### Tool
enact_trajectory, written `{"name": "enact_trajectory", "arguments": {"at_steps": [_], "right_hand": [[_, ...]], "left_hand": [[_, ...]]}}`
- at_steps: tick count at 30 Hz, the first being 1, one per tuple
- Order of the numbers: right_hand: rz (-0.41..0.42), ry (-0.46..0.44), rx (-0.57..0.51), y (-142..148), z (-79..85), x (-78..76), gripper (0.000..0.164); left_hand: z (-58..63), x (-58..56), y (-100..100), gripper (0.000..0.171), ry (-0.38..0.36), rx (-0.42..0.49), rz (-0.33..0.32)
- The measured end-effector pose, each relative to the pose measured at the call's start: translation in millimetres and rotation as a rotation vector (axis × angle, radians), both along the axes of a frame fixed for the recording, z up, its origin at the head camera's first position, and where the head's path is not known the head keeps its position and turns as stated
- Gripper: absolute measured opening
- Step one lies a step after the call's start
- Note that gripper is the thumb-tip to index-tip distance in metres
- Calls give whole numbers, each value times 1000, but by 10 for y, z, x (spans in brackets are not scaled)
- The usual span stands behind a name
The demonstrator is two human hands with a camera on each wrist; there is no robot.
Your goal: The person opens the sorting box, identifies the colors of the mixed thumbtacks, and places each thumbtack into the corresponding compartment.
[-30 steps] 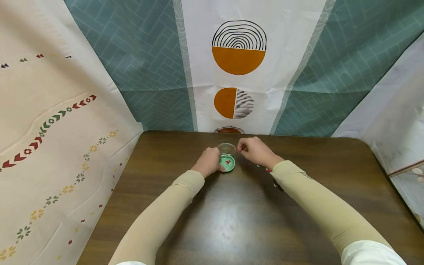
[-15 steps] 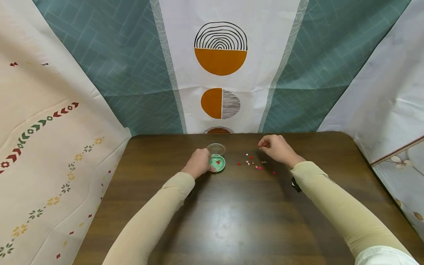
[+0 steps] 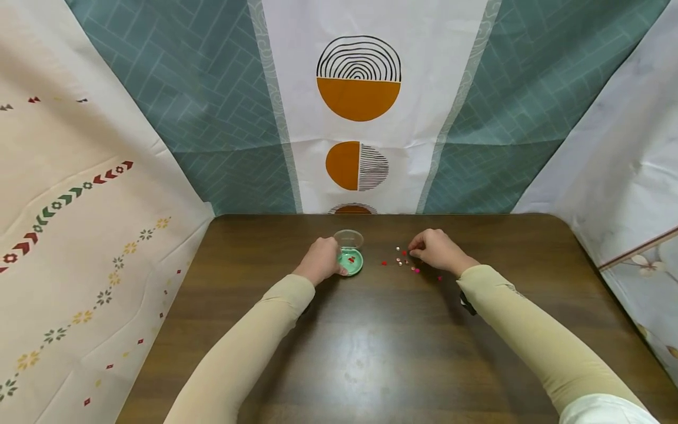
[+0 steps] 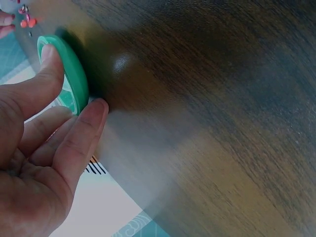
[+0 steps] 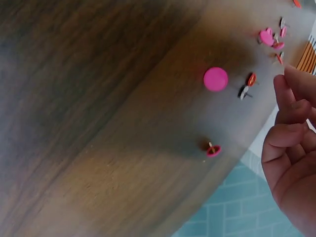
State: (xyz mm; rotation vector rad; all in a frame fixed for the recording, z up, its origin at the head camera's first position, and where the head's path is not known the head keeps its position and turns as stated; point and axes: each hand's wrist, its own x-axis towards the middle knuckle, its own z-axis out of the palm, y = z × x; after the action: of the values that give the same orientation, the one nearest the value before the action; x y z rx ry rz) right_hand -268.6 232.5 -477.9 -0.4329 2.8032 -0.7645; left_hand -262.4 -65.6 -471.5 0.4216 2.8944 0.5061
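My left hand [image 3: 323,260] grips a small round green case [image 3: 355,268] by its left side. In the left wrist view its thumb lies over the rim of the case [image 4: 74,74], the other fingers on the outside. A clear lid [image 3: 349,238] stands raised at the back, and a few red thumbtacks [image 3: 351,259] lie inside. Right of it, my right hand [image 3: 436,252] is low over scattered thumbtacks [image 3: 399,263]. In the right wrist view its thumb and index tips are close together beside a red thumbtack [image 5: 280,58]; whether they pinch one is unclear.
Pink, red and pale thumbtacks lie loose on the brown wooden table [image 3: 360,341], one pink thumbtack [image 3: 439,278] farther right. Behind the table's back edge hangs a patterned cloth [image 3: 360,129]; more cloth hangs at both sides.
My right hand moved from beside the case out to the right, then came down and left to the thumbtacks. The left hand keeps its grip on the case. The head view shifted.
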Motion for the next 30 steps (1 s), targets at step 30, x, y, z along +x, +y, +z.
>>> {"name": "enact_trajectory", "arguments": {"at_steps": [30], "right_hand": [[46,-90,75,-173,-19,94,21]], "left_hand": [[14,-7,-6,34,-1,-15,-10]]}}
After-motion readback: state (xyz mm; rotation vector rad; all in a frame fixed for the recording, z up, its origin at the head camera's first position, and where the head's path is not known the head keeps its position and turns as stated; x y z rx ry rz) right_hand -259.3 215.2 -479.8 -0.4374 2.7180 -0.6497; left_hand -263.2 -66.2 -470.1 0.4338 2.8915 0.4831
